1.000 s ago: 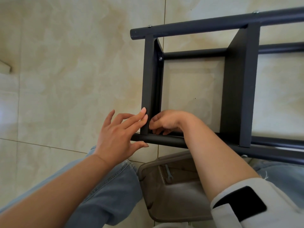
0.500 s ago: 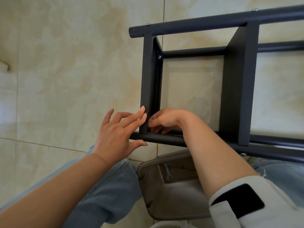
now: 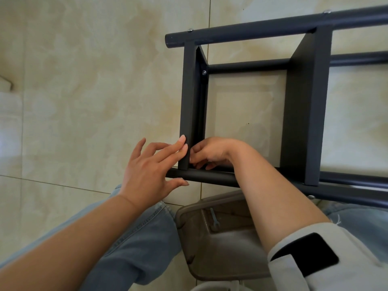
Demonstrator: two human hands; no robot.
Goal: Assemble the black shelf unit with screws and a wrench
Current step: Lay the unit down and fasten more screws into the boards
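The black shelf unit (image 3: 304, 112) lies on its side on the tiled floor. Its end panel (image 3: 188, 101) meets the near tube (image 3: 210, 178) at a corner. My left hand (image 3: 147, 171) touches the outer face of that panel with straight fingers, its thumb under the tube. My right hand (image 3: 212, 153) reaches inside the frame with its fingertips curled together at the same corner; what they pinch is hidden. A small wrench (image 3: 214, 219) lies in the brown tray (image 3: 220, 259) below my arms. A screw head (image 3: 204, 72) shows at the panel's far corner.
My jeans-clad legs (image 3: 136, 248) lie on both sides of the tray. Another screw head (image 3: 190, 29) sits on the far tube. Beige floor tiles (image 3: 84, 91) spread out to the left of the frame. The shelf's tubes run out of view on the right.
Both hands stay at the same corner of the end panel. The fingertips of my right hand have shifted slightly against the joint.
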